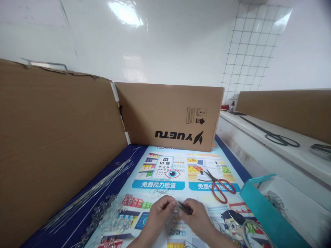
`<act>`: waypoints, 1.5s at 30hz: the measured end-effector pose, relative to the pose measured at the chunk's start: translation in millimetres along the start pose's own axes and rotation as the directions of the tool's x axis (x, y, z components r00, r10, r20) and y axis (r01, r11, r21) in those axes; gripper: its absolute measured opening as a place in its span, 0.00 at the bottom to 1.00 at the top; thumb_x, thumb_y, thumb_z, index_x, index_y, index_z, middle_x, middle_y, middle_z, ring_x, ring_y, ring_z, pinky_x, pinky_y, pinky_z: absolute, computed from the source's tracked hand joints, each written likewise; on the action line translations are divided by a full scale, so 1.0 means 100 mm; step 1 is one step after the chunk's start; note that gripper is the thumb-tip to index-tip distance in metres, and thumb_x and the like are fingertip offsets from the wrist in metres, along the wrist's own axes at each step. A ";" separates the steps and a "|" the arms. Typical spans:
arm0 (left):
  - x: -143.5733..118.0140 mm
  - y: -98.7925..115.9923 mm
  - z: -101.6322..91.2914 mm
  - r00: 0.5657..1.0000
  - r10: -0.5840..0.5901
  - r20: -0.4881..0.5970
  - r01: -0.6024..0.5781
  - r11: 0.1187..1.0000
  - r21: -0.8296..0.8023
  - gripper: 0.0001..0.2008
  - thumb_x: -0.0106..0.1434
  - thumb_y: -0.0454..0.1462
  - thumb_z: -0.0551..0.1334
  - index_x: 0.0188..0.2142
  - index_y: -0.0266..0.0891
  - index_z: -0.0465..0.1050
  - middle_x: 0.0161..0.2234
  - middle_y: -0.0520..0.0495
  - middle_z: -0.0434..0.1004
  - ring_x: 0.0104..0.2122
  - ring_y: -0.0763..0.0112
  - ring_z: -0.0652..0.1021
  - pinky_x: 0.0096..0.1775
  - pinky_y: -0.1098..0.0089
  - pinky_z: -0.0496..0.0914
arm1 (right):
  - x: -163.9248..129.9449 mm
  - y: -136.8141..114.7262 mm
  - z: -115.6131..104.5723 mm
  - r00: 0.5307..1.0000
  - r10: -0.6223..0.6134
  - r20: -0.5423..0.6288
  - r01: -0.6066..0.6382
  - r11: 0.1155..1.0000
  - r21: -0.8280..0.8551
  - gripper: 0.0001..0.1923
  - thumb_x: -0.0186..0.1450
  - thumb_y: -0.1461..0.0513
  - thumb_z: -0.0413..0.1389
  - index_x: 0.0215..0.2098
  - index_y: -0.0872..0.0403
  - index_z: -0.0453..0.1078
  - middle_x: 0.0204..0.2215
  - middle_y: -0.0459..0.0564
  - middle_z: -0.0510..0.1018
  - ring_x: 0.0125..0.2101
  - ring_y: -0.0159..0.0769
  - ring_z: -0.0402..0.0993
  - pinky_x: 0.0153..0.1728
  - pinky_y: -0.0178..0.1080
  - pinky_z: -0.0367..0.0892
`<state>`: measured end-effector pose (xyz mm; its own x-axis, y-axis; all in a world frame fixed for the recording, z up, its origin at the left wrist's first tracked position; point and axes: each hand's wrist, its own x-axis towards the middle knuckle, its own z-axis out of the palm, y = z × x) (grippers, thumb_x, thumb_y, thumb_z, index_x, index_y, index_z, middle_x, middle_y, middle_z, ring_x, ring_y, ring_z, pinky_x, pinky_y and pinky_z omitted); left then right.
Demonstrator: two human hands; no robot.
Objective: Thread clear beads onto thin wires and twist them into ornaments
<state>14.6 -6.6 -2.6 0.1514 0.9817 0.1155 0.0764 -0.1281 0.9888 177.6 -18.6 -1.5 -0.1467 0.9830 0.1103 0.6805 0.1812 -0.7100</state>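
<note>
We pinch a small clear bead (176,208) in the left hand (159,210) and grip a small dark tool (185,207) in the right hand (198,217), low centre of frame, keeping the bead pile (111,215) close at lower left.

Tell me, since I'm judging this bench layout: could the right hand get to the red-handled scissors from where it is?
Probably yes. The red-handled scissors lie flat on the printed mat, just up and right of the right hand, with nothing between. That hand pinches a small dark tool, though.
</note>
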 end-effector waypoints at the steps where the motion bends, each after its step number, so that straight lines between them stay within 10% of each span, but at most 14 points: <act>1: 0.00 0.00 0.00 1.000 0.006 -0.010 -0.005 1.000 0.013 0.12 0.57 0.44 0.61 0.24 0.37 0.71 0.20 0.53 0.64 0.24 0.72 0.64 0.28 0.74 0.59 | 0.00 0.00 0.00 1.000 0.002 -0.003 -0.002 1.000 0.000 0.07 0.55 0.60 0.52 0.22 0.55 0.63 0.19 0.41 0.65 0.23 0.29 0.61 0.24 0.30 0.51; 16: -0.02 0.04 0.00 0.992 0.121 0.029 -0.124 0.982 0.144 0.08 0.57 0.40 0.61 0.25 0.39 0.74 0.24 0.48 0.71 0.28 0.66 0.69 0.32 0.71 0.60 | 0.00 0.00 0.03 0.995 -0.099 0.024 0.099 0.995 0.013 0.05 0.52 0.64 0.54 0.19 0.55 0.64 0.21 0.43 0.66 0.25 0.29 0.63 0.26 0.30 0.54; 40: 0.02 0.09 0.00 0.991 -0.125 -0.047 0.111 0.966 -0.232 0.15 0.57 0.47 0.60 0.25 0.37 0.66 0.20 0.54 0.66 0.21 0.76 0.65 0.25 0.75 0.57 | 0.02 0.08 -0.09 0.997 -0.002 -0.077 0.028 0.941 0.336 0.16 0.64 0.51 0.46 0.29 0.55 0.62 0.22 0.42 0.62 0.24 0.29 0.59 0.26 0.31 0.56; 45: 0.01 0.10 0.01 0.990 -0.122 -0.074 0.102 0.968 -0.231 0.14 0.58 0.47 0.59 0.26 0.38 0.65 0.20 0.55 0.64 0.21 0.76 0.65 0.25 0.75 0.57 | 0.02 0.05 -0.13 0.994 -0.065 -0.087 0.077 0.987 0.138 0.16 0.65 0.53 0.45 0.26 0.55 0.62 0.23 0.44 0.65 0.26 0.30 0.62 0.28 0.32 0.56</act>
<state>16.3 -7.0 6.9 0.0675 0.9977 0.0007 -0.1379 0.0086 0.9904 190.2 -15.0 4.4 -0.1276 0.9679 0.2167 0.5617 0.2506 -0.7885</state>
